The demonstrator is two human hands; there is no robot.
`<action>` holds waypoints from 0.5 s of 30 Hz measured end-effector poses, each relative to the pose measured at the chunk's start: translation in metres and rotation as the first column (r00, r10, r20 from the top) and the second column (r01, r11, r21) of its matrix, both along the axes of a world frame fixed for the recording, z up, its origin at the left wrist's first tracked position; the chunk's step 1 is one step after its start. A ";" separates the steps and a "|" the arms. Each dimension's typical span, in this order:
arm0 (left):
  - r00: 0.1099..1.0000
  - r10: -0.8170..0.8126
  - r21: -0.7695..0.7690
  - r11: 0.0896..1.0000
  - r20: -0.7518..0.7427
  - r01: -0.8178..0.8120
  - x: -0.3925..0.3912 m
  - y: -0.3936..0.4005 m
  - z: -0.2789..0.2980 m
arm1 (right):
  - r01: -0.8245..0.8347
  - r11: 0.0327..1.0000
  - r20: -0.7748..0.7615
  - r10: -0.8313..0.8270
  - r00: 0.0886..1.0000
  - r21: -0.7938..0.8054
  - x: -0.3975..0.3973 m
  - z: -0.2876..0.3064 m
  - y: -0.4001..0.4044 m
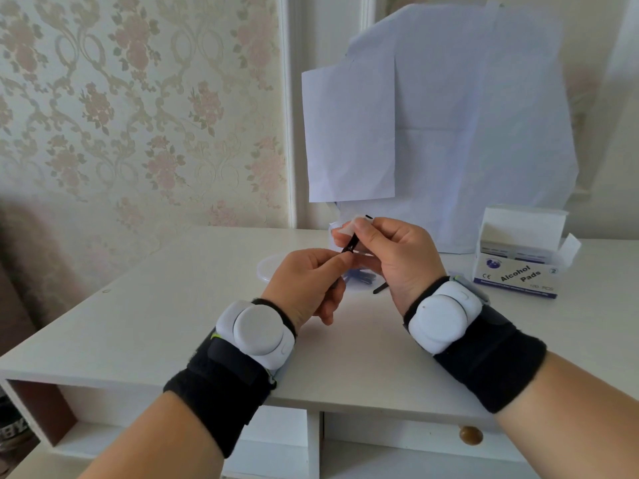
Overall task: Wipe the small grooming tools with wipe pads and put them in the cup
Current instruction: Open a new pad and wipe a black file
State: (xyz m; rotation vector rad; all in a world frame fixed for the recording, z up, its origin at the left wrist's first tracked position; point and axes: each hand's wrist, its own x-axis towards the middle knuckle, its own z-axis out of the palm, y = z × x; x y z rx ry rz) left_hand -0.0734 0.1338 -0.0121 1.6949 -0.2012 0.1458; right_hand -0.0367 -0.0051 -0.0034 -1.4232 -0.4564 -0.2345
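Observation:
A thin black grooming tool (348, 244) is held up above the white desk between both hands. My left hand (308, 282) pinches its lower end. My right hand (387, 252) grips its upper part through a white wipe pad (346, 228), and the tool's black tip (369, 217) sticks out above the fingers. Behind the hands lies a clear container (268, 269) with dark blue items (359, 275) in it, mostly hidden. Another black tool (380, 289) lies on the desk below my right hand.
An open box of alcohol pads (518, 267) stands at the right on the white desk (173, 305). White paper sheets (449, 133) cover the wall behind. Below the desk top are an open shelf and a drawer with a brown knob (470, 435).

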 end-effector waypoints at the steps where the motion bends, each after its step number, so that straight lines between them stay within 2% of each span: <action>1: 1.000 0.007 0.026 1.000 0.001 -0.007 -0.001 0.000 0.000 | 0.033 0.999 0.020 -0.033 0.999 -0.005 0.001 0.000 -0.001; 8: 0.997 0.063 0.165 0.984 0.039 -0.069 -0.003 -0.001 0.001 | 0.124 0.992 0.078 -0.123 0.989 -0.002 0.004 0.000 -0.003; 15: 0.999 0.030 0.073 0.997 0.026 -0.032 0.002 0.000 0.000 | 0.231 0.968 0.060 -0.237 0.970 0.100 0.008 0.004 -0.008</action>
